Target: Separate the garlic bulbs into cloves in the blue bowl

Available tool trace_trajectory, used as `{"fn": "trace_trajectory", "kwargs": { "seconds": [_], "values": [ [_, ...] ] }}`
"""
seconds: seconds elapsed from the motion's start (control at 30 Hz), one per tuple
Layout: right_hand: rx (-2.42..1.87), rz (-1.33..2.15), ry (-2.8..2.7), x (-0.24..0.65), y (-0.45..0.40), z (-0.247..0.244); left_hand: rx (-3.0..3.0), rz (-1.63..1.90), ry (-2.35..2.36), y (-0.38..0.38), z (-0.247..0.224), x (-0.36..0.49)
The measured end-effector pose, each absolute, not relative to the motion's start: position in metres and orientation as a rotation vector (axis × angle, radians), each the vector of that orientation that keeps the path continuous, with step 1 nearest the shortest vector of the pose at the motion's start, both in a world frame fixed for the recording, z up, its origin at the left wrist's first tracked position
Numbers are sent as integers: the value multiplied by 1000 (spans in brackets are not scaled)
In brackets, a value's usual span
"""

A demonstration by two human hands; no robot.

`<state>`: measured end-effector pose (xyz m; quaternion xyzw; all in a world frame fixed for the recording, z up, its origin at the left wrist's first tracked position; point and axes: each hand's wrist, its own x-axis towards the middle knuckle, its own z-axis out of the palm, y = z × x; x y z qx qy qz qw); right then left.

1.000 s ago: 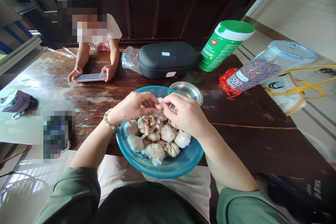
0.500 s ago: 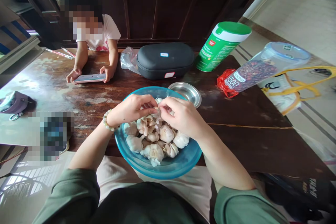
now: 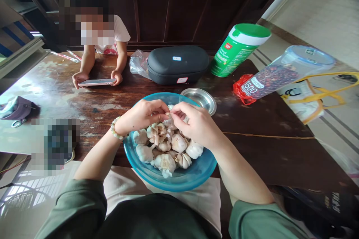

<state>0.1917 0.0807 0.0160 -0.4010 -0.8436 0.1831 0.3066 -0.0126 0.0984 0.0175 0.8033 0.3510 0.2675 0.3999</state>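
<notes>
A blue bowl (image 3: 171, 186) full of white garlic bulbs (image 3: 165, 163) rests at the table's near edge, partly over my lap. Over its far side, my left hand (image 3: 144, 115), with a beaded bracelet on the wrist, pinches a small piece, seemingly a garlic clove, between thumb and index finger. My right hand (image 3: 193, 121) meets it fingertip to fingertip, its thumb and finger pressed together on something too small to make out. Just behind my right hand stands a shallow metal bowl (image 3: 209, 101), partly hidden by the blue rim.
On the dark wooden table (image 3: 266, 157) are a black case (image 3: 178, 63), a green canister (image 3: 238, 50), a clear jar (image 3: 272, 76) and a purple pouch (image 3: 18, 108). Across the table a person (image 3: 121, 41) holds a phone (image 3: 98, 82). A yellow-handled bag (image 3: 305, 101) is at the right.
My fingertips have shifted slightly around the small piece and now show a little apart. The person opposite has tilted the phone flatter. The view has moved slightly.
</notes>
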Motion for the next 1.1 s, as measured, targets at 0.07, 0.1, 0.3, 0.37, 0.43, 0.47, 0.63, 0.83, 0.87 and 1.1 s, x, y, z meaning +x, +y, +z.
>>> {"fn": "trace_trajectory", "kwargs": {
  "seconds": [0.07,0.1,0.3,0.37,0.43,0.47,0.63,0.83,0.87,1.1],
  "values": [
    [-1067,478,-2226,191,81,16,2015,688,911,98,17,-13],
    [-1064,474,-2230,191,81,15,2015,692,916,98,17,-13],
    [-1031,447,-2283,191,80,17,2111,691,886,98,18,-12],
    [-1017,445,-2288,190,79,18,2158,689,884,97,17,-12],
    [-1005,439,-2288,190,79,18,2211,680,879,96,17,-12],
    [-1002,434,-2289,189,79,19,2236,673,873,96,16,-12],
    [-985,419,-2294,190,79,18,2223,667,821,95,16,-12],
    [-992,435,-2246,189,79,19,2085,746,933,96,17,-12],
    [-990,429,-2246,189,79,19,2078,749,941,96,17,-12],
    [-992,369,-2281,189,79,17,2227,708,960,95,16,-11]
  ]
}}
